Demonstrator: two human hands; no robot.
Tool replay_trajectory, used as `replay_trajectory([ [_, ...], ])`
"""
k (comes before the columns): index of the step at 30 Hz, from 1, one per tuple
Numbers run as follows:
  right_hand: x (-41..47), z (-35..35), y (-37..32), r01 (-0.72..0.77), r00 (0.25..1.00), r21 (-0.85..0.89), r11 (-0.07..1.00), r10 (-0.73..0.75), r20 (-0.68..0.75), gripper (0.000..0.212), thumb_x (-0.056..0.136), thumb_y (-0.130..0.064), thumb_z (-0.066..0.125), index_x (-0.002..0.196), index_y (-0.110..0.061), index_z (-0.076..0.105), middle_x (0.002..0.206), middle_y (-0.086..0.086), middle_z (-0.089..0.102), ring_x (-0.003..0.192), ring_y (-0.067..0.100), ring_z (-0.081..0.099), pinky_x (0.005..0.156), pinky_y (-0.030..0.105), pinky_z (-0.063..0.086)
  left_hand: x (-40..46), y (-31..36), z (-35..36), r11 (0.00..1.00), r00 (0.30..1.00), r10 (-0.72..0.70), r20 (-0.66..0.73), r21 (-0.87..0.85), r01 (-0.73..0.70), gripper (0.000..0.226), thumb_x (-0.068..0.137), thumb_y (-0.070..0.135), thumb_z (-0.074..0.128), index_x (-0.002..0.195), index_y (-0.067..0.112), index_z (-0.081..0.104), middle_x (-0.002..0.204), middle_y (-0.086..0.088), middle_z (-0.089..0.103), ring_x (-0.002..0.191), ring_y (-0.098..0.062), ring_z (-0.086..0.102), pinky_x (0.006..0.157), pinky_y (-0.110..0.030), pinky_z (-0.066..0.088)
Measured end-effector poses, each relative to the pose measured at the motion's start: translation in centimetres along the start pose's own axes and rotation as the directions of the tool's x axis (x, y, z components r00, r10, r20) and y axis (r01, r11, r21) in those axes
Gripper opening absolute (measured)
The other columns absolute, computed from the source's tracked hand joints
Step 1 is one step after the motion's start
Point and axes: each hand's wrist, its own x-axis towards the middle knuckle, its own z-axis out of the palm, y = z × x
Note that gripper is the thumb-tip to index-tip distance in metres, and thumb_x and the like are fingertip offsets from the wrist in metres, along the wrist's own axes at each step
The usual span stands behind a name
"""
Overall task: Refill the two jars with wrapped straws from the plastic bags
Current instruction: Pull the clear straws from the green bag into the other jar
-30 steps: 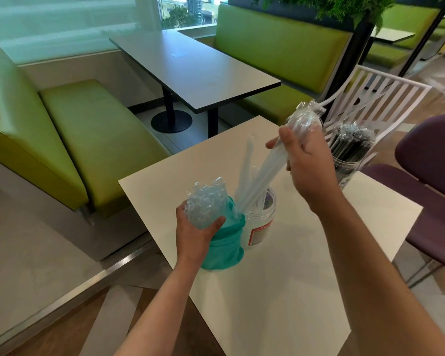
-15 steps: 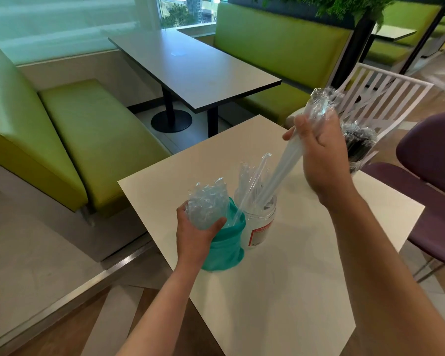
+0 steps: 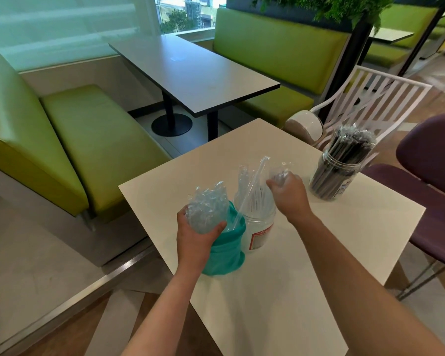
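Observation:
A teal plastic bag (image 3: 225, 255) of wrapped clear straws stands on the white table (image 3: 306, 265). My left hand (image 3: 197, 235) grips the bag's bunched top, where the clear straw ends (image 3: 207, 208) stick out. Right beside the bag stands a clear jar (image 3: 258, 228) with a red label. My right hand (image 3: 289, 194) is closed on a bundle of wrapped white straws (image 3: 261, 201) whose lower ends are inside that jar. One clear straw (image 3: 251, 191) leans from the bag across the jar. A second jar (image 3: 337, 173), packed with black wrapped straws, stands at the far right.
The white table's edges lie close on the left and the near side. A white slatted chair (image 3: 370, 98) and purple chairs (image 3: 437, 155) stand to the right. A grey table (image 3: 190, 73) and green benches (image 3: 93, 129) lie beyond.
My right hand has come down from high above the table and lowered the bundle of white straws into the labelled jar. My left hand has stayed on the bag.

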Motion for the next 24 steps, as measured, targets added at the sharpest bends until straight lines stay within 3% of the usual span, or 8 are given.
replay_trajectory([
  [2,0.8,0.8,1.0,-0.067,0.998,-0.001,0.998,0.067,0.0,0.025,0.085,-0.023,0.072,0.092,-0.002,0.062,0.1,0.019,0.065,0.076,0.019,0.058,0.067,0.023,0.046,0.0,-0.1,0.0,1.0,1.0,0.003,0.001,0.0,-0.003,0.086,0.068,0.034,0.086,0.132,0.03,0.029,0.131,0.009,0.042,0.121,-0.012,0.042,0.098,-0.028,0.04],
  [5,1.5,1.3,1.1,-0.097,0.995,-0.031,0.995,0.098,0.02,0.034,0.079,-0.019,0.079,0.104,-0.003,0.065,0.104,0.011,0.066,0.09,0.024,0.063,0.075,0.028,0.048,0.0,-0.1,-0.1,1.0,1.0,0.003,0.004,0.004,-0.003,0.087,0.069,0.033,0.086,0.134,0.028,0.03,0.135,0.007,0.043,0.123,-0.014,0.043,0.1,-0.03,0.041],
  [10,1.9,1.5,0.7,-0.079,0.992,-0.121,0.989,0.091,0.091,0.042,0.072,-0.012,0.084,0.109,0.0,0.066,0.109,0.015,0.067,0.097,0.03,0.065,0.075,0.028,0.048,0.0,0.0,-0.1,1.0,1.0,0.005,0.009,0.003,-0.005,0.088,0.069,0.033,0.086,0.136,0.027,0.029,0.127,0.012,0.04,0.116,-0.008,0.04,0.096,-0.025,0.038],
  [12,1.9,1.5,0.7,-0.069,0.992,-0.131,0.989,0.083,0.099,0.051,0.07,-0.011,0.085,0.115,-0.001,0.061,0.115,0.016,0.062,0.102,0.03,0.063,0.084,0.034,0.052,0.1,-0.1,-0.1,1.0,1.0,0.01,0.014,0.006,-0.01,0.087,0.069,0.034,0.086,0.135,0.028,0.029,0.127,0.013,0.039,0.115,-0.007,0.039,0.095,-0.024,0.037],
  [15,1.3,1.2,0.2,-0.098,0.992,-0.005,0.995,0.098,0.085,0.078,0.071,-0.009,0.085,0.137,-0.007,0.045,0.13,0.013,0.048,0.106,0.03,0.06,0.092,0.044,0.054,0.1,-0.2,-0.1,1.0,1.0,0.017,0.016,0.001,-0.017,0.082,0.068,0.034,0.086,0.126,0.035,0.027,0.124,0.015,0.039,0.114,-0.007,0.041,0.094,-0.024,0.038],
  [17,0.5,1.1,-0.1,-0.083,0.996,0.098,0.992,0.084,-0.003,0.085,0.074,-0.009,0.082,0.143,-0.012,0.034,0.128,0.007,0.042,0.103,0.023,0.057,0.092,0.033,0.054,0.1,-0.1,-0.1,1.0,1.0,0.018,0.018,0.002,-0.018,0.082,0.068,0.034,0.086,0.123,0.037,0.026,0.123,0.015,0.039,0.114,-0.007,0.04,0.095,-0.025,0.038],
  [20,-1.2,1.3,-0.7,-0.028,0.988,0.135,0.99,0.048,-0.148,0.059,0.08,-0.011,0.075,0.127,-0.012,0.04,0.117,0.001,0.038,0.08,0.009,0.051,0.069,0.01,0.045,0.1,-0.2,-0.1,1.0,1.0,0.023,0.019,-0.004,-0.023,0.082,0.068,0.034,0.086,0.123,0.037,0.026,0.124,0.015,0.039,0.116,-0.007,0.041,0.097,-0.026,0.04],
  [24,-2.4,2.5,-0.8,-0.007,0.996,0.052,0.999,0.011,-0.085,0.027,0.086,-0.031,0.069,0.1,-0.015,0.052,0.103,0.003,0.053,0.073,0.009,0.051,0.069,0.02,0.048,0.2,-0.3,-0.1,1.0,0.999,0.026,0.019,-0.004,-0.026,0.082,0.067,0.036,0.087,0.123,0.037,0.027,0.123,0.015,0.04,0.115,-0.007,0.042,0.094,-0.024,0.04],
])
